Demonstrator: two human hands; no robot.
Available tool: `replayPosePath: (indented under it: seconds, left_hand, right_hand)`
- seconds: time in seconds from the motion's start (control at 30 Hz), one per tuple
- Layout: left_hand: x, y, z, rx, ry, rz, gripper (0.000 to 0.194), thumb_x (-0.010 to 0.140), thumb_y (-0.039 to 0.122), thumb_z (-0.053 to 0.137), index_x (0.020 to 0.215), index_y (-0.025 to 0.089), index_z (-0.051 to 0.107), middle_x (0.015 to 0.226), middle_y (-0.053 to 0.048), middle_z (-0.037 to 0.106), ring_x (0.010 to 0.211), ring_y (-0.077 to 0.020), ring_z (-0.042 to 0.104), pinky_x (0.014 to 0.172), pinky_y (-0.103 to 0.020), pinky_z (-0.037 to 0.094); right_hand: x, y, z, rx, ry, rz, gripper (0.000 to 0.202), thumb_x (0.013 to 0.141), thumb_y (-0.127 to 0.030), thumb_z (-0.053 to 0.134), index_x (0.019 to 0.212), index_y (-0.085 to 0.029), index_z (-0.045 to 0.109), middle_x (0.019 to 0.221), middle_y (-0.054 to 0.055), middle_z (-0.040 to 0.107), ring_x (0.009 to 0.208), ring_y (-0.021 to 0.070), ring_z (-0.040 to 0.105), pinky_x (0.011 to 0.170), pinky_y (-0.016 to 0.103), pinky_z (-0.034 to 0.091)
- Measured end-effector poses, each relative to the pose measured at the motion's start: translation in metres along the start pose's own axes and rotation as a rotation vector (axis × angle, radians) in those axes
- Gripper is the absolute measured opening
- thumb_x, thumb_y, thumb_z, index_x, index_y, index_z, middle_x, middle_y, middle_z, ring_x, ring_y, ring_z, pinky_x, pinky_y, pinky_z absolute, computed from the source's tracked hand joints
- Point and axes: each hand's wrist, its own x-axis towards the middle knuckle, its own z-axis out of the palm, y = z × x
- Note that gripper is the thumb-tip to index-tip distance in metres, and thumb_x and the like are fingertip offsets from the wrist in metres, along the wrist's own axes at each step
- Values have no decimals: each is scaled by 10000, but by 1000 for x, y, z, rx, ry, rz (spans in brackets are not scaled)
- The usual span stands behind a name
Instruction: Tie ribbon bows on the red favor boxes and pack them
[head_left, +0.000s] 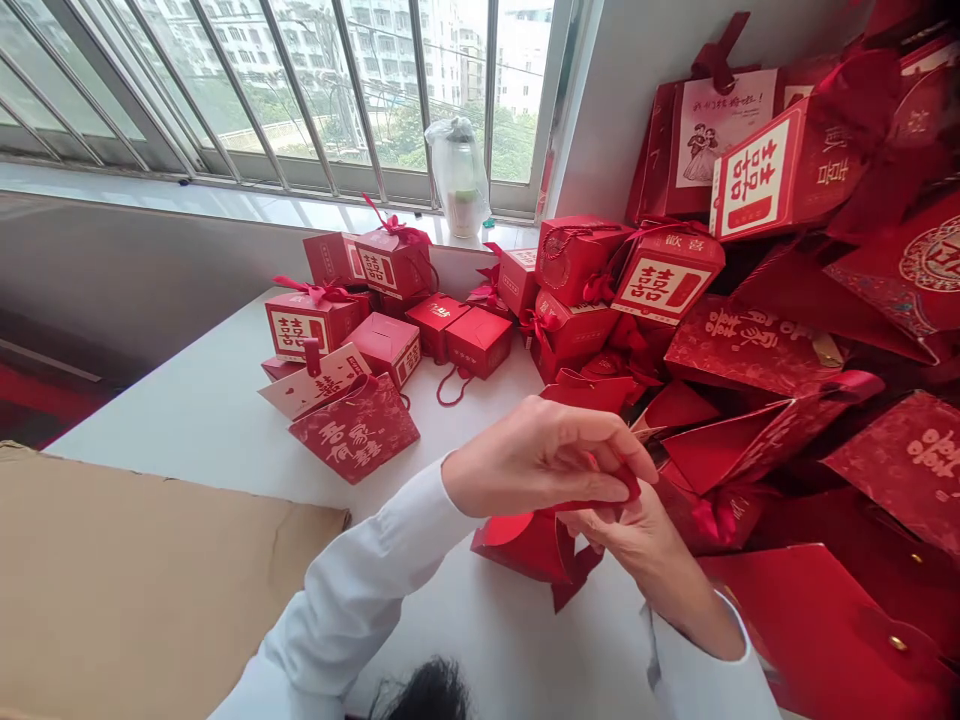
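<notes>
Above a red gift box (521,547) on the white table, my two hands meet. My left hand (536,455) reaches across from the left, its thumb and fingertips pinched on a red ribbon (628,484). My right hand (649,550) sits just below and to the right, fingers closed at the same ribbon; its fingertips are partly hidden behind my left hand. A dark red pointed tail (577,580) hangs at the box's right side. The box's upper part is covered by my hands.
A large heap of red gift boxes and bags (750,340) fills the right side. Several boxes with ribbons stand left of centre, near an open red bag (356,430). A cardboard sheet (150,580) lies at the left. A wrapped jar (459,180) stands on the windowsill.
</notes>
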Motion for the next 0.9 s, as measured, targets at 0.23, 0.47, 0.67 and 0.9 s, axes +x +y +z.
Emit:
replayPosePath:
  seconds: [0.23, 0.47, 0.67, 0.9]
  left_hand:
    - [13, -9, 2, 205, -38, 39, 117, 821, 119, 579, 897, 151, 661, 793, -13, 703, 717, -96, 626, 700, -173, 472]
    - [-13, -30, -7, 89, 204, -11, 295, 862, 263, 562, 1135, 168, 506, 836, -31, 671, 709, -125, 606, 688, -242, 455]
    - [-42, -66, -5, 288, 306, -274, 212, 812, 291, 611, 988, 178, 577, 902, -34, 685, 837, -153, 569, 671, -236, 388]
    - [-36, -71, 17, 275, 333, -277, 103, 801, 280, 633, 787, 179, 645, 800, -4, 673, 805, -147, 525, 690, -224, 381]
  right_hand:
    - [4, -20, -3, 69, -229, 97, 214, 695, -346, 770, 772, -175, 669, 699, 6, 601, 567, 91, 477, 464, 205, 365]
    - [23, -25, -12, -72, -360, 14, 215, 776, -367, 696, 755, -155, 666, 624, -19, 521, 554, 80, 436, 475, 199, 330]
    - [30, -26, -19, -141, -353, 39, 303, 801, -451, 656, 804, -148, 662, 603, -38, 455, 546, 74, 382, 483, 206, 291]
    - [24, -24, -17, -125, -328, 29, 277, 808, -426, 657, 801, -150, 642, 639, -30, 487, 551, 73, 392, 493, 212, 303]
